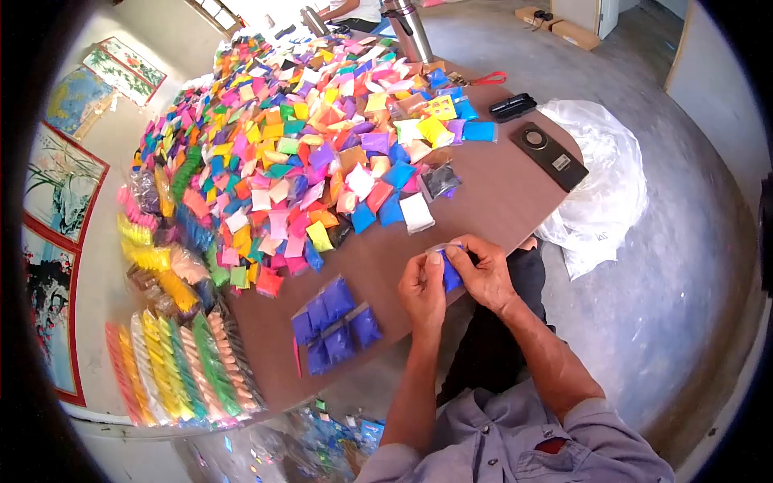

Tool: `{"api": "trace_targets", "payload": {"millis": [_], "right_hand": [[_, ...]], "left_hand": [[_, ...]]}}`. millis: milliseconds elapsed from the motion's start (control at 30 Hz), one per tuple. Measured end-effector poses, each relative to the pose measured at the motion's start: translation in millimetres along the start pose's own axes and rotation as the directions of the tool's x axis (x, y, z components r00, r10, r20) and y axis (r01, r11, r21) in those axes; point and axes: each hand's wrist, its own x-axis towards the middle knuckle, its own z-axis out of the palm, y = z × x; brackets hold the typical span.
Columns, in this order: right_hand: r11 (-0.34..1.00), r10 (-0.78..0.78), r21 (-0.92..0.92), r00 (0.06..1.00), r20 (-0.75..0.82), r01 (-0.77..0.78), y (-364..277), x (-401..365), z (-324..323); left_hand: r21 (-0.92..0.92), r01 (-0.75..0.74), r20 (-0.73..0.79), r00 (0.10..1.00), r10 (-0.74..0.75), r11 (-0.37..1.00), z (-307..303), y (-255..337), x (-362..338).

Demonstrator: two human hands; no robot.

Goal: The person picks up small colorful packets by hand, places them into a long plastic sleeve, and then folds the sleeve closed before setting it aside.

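A small blue-purple packet [451, 278] is pinched between my two hands above the table's near edge. My left hand [422, 286] grips its left side, thumb on top. On the other side, my right hand [485, 274] has its thumb and fingers closed on the packet's top edge. To the left on the table lies a group of several blue-purple packets [338, 310], with a dark strip lying across them. Beside that group rests a thin pink stick-like item [297, 357]. What fills the packets cannot be made out.
A large heap of coloured packets [274, 161] covers the brown table's [483, 197] far part. Rows of bundled packets [177, 362] line the left edge. A dark device with a round dial [551, 153], a black case [512, 106] and a metal flask [412, 36] stand right. A white plastic bag [600, 185] hangs beyond.
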Motion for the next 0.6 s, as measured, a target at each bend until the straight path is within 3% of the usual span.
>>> {"api": "trace_targets", "payload": {"millis": [67,200,267,300,367,500,567,600], "right_hand": [[0.994,-0.016,0.103,0.998,-0.069,0.023,-0.9,0.5,5.1],[0.992,-0.007,0.127,0.994,-0.111,0.022,0.0,-0.5,5.4],[0.982,-0.183,-0.064,0.975,-0.123,0.177,-4.6,0.4,6.5],[0.982,-0.185,-0.069,0.975,-0.127,0.177,-7.5,0.9,4.1],[0.994,-0.082,-0.081,0.995,-0.048,0.078,-12.5,0.7,1.1],[0.986,-0.089,-0.149,0.994,-0.061,0.079,-1.3,0.7,-0.6],[0.999,-0.022,0.041,0.993,-0.118,0.027,-2.3,-0.2,2.9],[0.999,-0.021,0.041,0.993,-0.12,0.026,-1.4,0.3,4.0]], "left_hand": [[0.054,0.034,0.036,0.999,-0.036,0.998,-1.7,3.6,0.9],[0.14,0.069,0.082,0.993,-0.082,0.988,-2.1,0.8,-3.5],[0.156,-0.033,0.038,0.999,0.027,0.987,-5.3,-8.1,-2.9],[0.152,-0.033,0.044,0.999,0.027,0.988,-4.1,-10.9,-2.0],[0.165,-0.124,0.037,0.992,0.119,0.978,-5.5,-15.0,-0.6],[0.196,-0.076,0.081,0.995,0.061,0.978,-5.3,-9.1,-0.2],[0.174,-0.014,0.067,0.998,0.002,0.985,0.4,1.0,-2.2],[0.175,-0.013,0.07,0.998,0.001,0.984,1.6,3.2,-2.9]]}}
